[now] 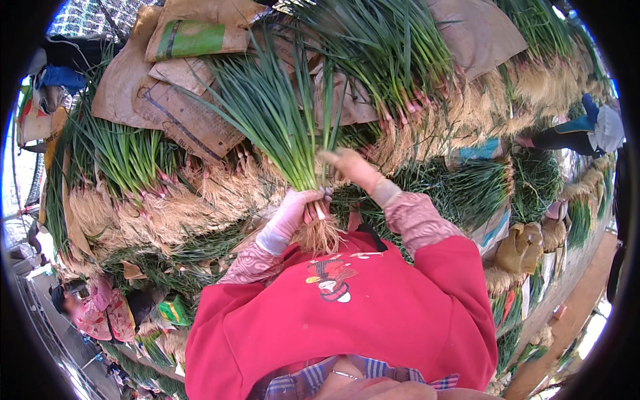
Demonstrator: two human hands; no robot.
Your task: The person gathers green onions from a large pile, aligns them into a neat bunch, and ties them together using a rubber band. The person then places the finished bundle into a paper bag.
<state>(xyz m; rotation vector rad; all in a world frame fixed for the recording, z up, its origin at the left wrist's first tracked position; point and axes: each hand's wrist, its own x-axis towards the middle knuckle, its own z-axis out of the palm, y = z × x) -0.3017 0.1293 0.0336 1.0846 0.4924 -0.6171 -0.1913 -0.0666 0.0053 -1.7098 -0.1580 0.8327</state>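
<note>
A bunch of green onions stands in front of my chest, leaves fanning up and to the left. My left hand, in a pale glove, grips it just above the white bases. Below the fist hang its tan roots. To the bunch's right, my right hand, also gloved, is raised and motion-blurred. Its fingers point left, close to an upright green stalk that stands a little apart from the others. Whether those fingers touch or hold the stalk is unclear.
Root-fringed onion piles lie ahead at left and right. Brown paper sacks partly cover them. Loose green leaves litter the ground around me. One person sits at lower left; another person's sleeve reaches in from the right.
</note>
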